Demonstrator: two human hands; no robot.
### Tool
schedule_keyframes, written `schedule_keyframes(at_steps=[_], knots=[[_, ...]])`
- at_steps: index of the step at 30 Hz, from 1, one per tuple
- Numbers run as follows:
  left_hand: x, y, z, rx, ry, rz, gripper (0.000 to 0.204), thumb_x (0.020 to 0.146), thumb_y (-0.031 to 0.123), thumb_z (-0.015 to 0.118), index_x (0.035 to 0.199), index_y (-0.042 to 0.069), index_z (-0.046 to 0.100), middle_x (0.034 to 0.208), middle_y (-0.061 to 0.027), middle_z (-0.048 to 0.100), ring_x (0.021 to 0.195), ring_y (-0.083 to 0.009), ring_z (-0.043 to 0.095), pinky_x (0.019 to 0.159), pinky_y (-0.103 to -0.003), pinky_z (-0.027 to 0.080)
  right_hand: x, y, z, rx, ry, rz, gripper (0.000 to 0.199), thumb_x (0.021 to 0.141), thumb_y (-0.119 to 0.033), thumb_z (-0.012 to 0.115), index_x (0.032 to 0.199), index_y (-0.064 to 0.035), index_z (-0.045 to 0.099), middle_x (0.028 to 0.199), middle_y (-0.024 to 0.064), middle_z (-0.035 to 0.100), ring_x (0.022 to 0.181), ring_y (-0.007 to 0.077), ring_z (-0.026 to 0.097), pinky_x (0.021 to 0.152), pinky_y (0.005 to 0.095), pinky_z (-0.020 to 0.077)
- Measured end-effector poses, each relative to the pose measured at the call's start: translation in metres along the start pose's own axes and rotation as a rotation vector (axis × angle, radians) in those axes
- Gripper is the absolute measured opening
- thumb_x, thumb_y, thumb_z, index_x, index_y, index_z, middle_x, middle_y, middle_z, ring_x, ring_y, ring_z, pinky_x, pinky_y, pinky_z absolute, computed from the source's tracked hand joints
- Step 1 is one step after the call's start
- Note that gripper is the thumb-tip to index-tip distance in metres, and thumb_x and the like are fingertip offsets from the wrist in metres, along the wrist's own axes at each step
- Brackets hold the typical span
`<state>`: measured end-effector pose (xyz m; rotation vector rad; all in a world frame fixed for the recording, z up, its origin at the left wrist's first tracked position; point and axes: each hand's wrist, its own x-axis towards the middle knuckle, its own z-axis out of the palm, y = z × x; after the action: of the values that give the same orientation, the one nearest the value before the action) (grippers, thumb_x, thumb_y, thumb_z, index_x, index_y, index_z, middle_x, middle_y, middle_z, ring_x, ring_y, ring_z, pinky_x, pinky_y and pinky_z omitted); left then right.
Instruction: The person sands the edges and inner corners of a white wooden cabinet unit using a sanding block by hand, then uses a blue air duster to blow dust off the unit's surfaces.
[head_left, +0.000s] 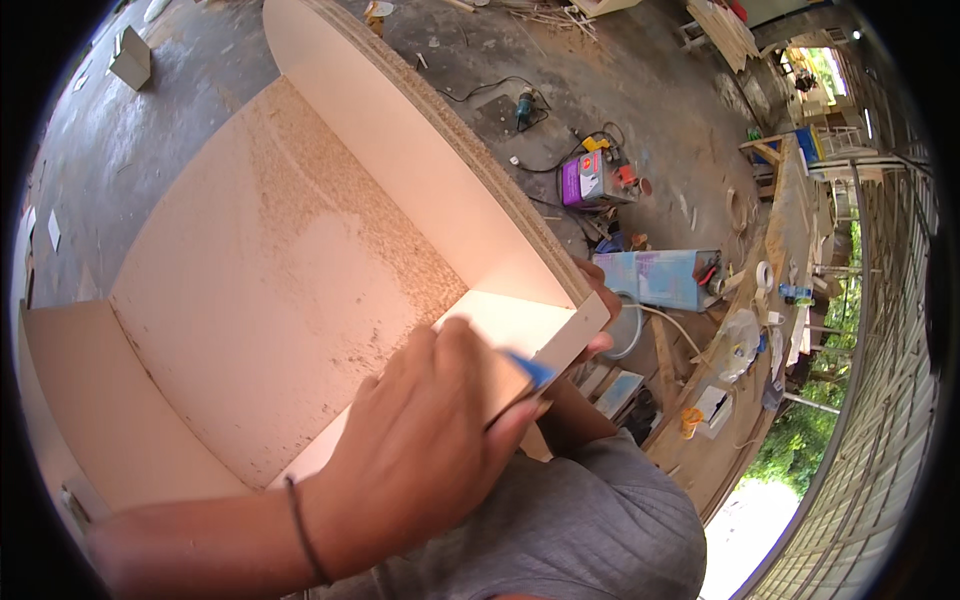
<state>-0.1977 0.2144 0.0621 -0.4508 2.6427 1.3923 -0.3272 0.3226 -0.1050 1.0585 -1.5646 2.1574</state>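
A large pale pink box (pixel 330 290) of particle board, open toward me, lies tilted across the left and middle, its bottom speckled with brown dust. My left hand (pixel 425 400), a dark band at its wrist, is closed around a small tan block (pixel 507 385) with a blue edge. It holds this block against or just over the near side panel (pixel 500 325); motion blur and the fingers hide its exact kind and whether it touches. My right hand (pixel 603 295) grips the box's right corner from outside, its fingers partly hidden behind the panel.
A cluttered workbench (pixel 690 445) runs along the right, with an orange cup (pixel 691 420), a tape roll (pixel 765 275) and a plastic bag (pixel 738 345). Beyond the box, a corded power tool (pixel 524 108), a purple-and-white can (pixel 590 180) and a light blue box (pixel 650 278) stand on the floor.
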Motion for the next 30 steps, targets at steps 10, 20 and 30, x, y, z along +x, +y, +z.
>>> schedule_keyframes(at_steps=[10,20,30], knots=[[-0.003,0.004,-0.001,0.013,0.044,0.000,0.050,0.088,0.033,0.060,0.104,-0.010,0.040,0.091,-0.0271,0.052,0.082,-0.0412,0.057,0.068,-0.044,0.048,0.011,0.007,0.025,-0.193,0.207,-0.307,0.049,0.097,-0.052,0.032,0.130,-0.0170,0.037,0.112,0.0119,0.045,0.098,0.0271,0.054,0.073,0.0348,0.0553],[-0.012,0.007,-0.002,0.047,0.059,-0.049,0.050,0.084,0.030,0.066,0.105,-0.007,0.040,0.091,-0.0254,0.052,0.082,-0.0412,0.056,0.071,-0.044,0.047,0.005,0.003,0.006,0.002,0.054,0.059,0.057,0.097,-0.056,0.023,0.113,-0.0043,0.041,0.100,0.0141,0.050,0.092,0.0227,0.056,0.072,0.0341,0.0543],[-0.039,0.000,-0.011,0.110,0.001,-0.122,0.046,0.085,0.029,0.063,0.102,-0.007,0.041,0.090,-0.0256,0.052,0.088,-0.0387,0.057,0.076,-0.043,0.047,-0.011,0.009,0.005,0.004,0.036,0.057,0.058,0.097,-0.057,0.022,0.111,-0.0046,0.042,0.099,0.0137,0.051,0.092,0.0224,0.056,0.073,0.0340,0.0537]])
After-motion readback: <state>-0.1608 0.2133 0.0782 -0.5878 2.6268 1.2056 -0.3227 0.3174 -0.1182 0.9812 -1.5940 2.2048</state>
